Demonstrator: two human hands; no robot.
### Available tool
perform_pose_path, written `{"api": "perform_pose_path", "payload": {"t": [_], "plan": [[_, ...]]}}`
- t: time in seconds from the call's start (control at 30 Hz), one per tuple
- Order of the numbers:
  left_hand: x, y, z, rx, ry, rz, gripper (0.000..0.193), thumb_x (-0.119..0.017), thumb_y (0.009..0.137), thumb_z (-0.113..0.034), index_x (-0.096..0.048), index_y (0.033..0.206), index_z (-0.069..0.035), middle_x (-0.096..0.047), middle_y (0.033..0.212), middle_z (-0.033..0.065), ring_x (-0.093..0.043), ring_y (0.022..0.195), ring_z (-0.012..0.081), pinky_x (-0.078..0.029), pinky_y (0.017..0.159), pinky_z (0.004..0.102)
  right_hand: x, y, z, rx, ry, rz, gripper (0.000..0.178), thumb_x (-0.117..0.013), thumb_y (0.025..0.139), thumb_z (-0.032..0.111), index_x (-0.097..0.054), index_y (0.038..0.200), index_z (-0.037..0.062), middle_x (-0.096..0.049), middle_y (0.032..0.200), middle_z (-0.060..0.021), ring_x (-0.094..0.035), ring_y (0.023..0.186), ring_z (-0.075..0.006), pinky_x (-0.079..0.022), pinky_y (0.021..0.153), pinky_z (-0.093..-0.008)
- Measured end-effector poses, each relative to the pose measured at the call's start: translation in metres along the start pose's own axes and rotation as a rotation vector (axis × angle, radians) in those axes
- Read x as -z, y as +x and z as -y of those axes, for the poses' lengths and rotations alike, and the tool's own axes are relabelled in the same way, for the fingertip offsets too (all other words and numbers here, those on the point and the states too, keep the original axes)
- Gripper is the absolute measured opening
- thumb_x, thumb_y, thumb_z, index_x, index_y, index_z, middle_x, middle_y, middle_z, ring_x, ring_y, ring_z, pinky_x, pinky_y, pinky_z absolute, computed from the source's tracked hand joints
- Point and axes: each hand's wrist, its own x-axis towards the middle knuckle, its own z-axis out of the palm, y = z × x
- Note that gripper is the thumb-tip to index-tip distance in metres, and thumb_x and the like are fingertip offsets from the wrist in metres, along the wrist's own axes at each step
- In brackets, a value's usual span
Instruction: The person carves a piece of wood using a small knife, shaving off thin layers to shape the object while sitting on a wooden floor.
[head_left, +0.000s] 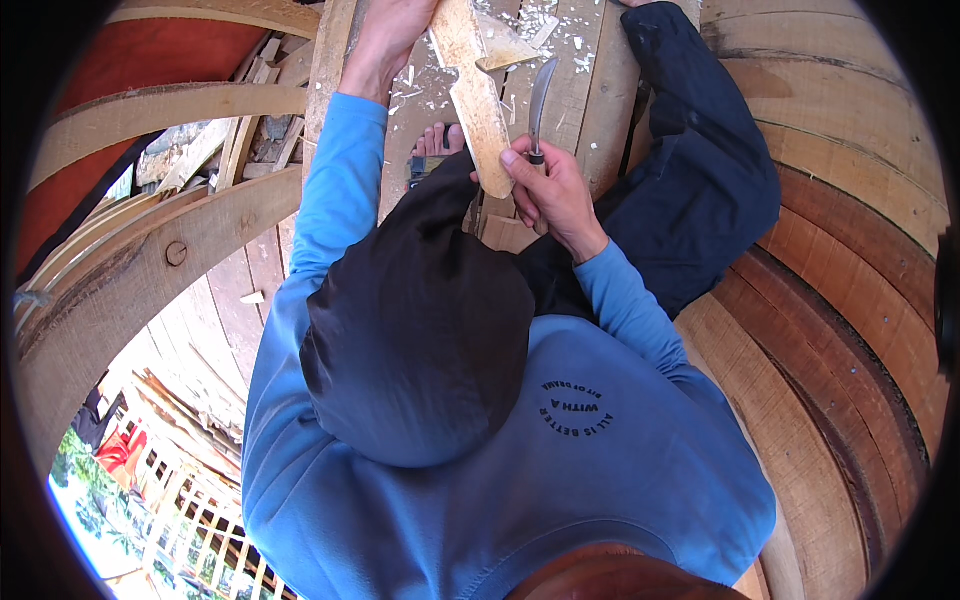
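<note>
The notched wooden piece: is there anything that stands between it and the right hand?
Nothing visible stands in the way: the right hand touches the notched wooden piece, thumb near its lower end. The curved knife in that hand has its blade beside the wood, not between.

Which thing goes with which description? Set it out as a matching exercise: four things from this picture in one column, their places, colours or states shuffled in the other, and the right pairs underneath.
Column one
1. Wooden piece
2. Curved knife
3. Wood shavings
4. Shirt

Column two
A. Scattered over the planks
B. Blue, with long sleeves
C. Handle in the right hand, blade bare
D. Notched, with a rounded lower end

Right pairs: 1-D, 2-C, 3-A, 4-B
</note>
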Motion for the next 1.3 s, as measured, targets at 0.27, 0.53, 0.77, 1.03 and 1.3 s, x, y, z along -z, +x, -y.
{"api": "perform_pose_path", "payload": {"t": [0.27,0.53,0.77,1.03,1.3], "plan": [[0.002,0.001,0.002,0.016,0.01,-0.005,0.027,-0.067,0.102,-0.022,-0.068,0.118,0.0,-0.071,0.098,0.0024,-0.065,0.083,0.0121,-0.054,0.075,0.0292,0.0,-0.001,0.0,0.0,-0.009,-0.001,0.021,-0.059,0.107,0.025,-0.055,0.107,0.0051,-0.076,0.106,-0.0264,-0.037,0.04,-0.0008,-0.035,0.038,-0.0195],[0.005,0.001,0.003,0.027,0.013,-0.013,0.025,-0.067,0.102,-0.023,-0.069,0.115,-0.001,-0.07,0.094,0.0012,-0.064,0.081,0.0114,-0.053,0.073,0.0289,-0.001,-0.001,0.002,-0.003,-0.016,0.002,0.02,-0.058,0.107,0.025,-0.056,0.106,0.0051,-0.075,0.106,-0.0266,-0.037,0.04,-0.0007,-0.035,0.038,-0.0193],[0.002,0.001,0.003,0.027,-0.01,-0.025,0.026,-0.067,0.102,-0.022,-0.068,0.116,0.0,-0.071,0.095,0.0025,-0.065,0.081,0.0123,-0.054,0.073,0.0291,-0.001,-0.002,0.003,0.001,-0.018,-0.001,0.02,-0.058,0.107,0.025,-0.056,0.106,0.005,-0.076,0.107,-0.0258,-0.037,0.04,-0.0008,-0.035,0.038,-0.0196],[0.006,0.003,0.008,0.029,0.015,-0.023,0.027,-0.068,0.102,-0.022,-0.068,0.116,0.0,-0.071,0.096,0.0034,-0.066,0.081,0.013,-0.055,0.074,0.0297,-0.001,-0.001,0.001,-0.006,-0.001,-0.001,0.02,-0.059,0.107,0.025,-0.056,0.106,0.0049,-0.076,0.106,-0.0247,-0.036,0.04,-0.001,-0.035,0.039,-0.0194],[0.001,0.003,0.009,0.015,-0.021,-0.063,0.032,-0.066,0.104,-0.027,-0.068,0.118,0.001,-0.072,0.098,0.0042,-0.067,0.084,0.0137,-0.055,0.076,0.0293,-0.004,-0.002,0.002,0.055,-0.126,-0.084,0.025,-0.067,0.102,0.025,-0.061,0.098,0.0013,-0.072,0.074,-0.008,-0.046,0.041,-0.0044,-0.037,0.038,-0.0236]]}}
